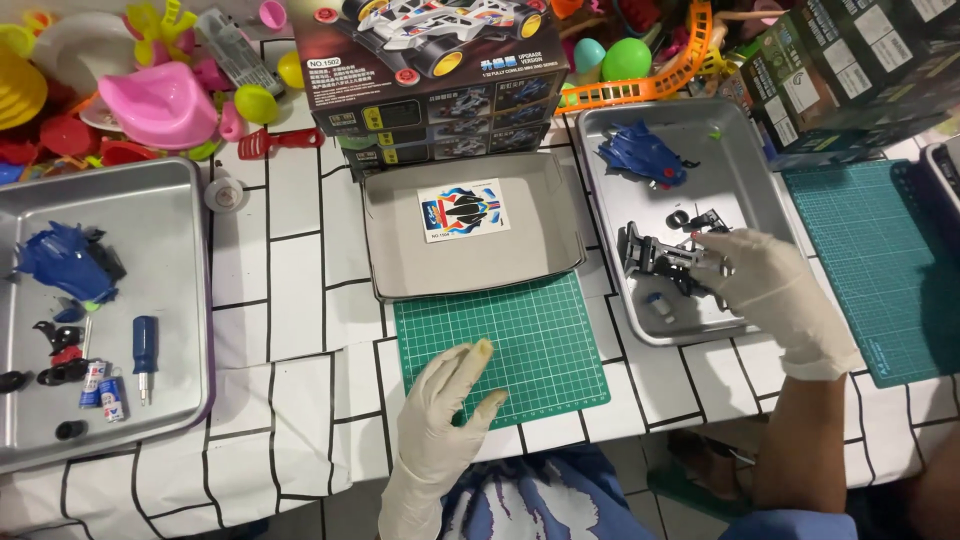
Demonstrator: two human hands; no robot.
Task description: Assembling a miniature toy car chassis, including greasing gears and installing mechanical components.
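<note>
My right hand (765, 290), in a white glove, reaches into the right metal tray (745, 160) and grips a black toy car chassis (660, 255) at its right end. A blue car body shell (642, 155) lies at the far end of that tray, with small black parts (690, 218) beside the chassis. My gloved left hand (450, 395) rests flat and open on the green cutting mat (520, 340), holding nothing. Behind the mat a grey box lid (400, 260) holds a sticker sheet (463, 210).
A left metal tray (170, 200) holds another blue shell (65, 262), a blue screwdriver (145, 355), two batteries (102, 390) and black parts. Stacked toy car boxes (440, 90) stand behind the lid. Colourful plastic toys (160, 100) crowd the back. A second green mat (870, 260) lies at right.
</note>
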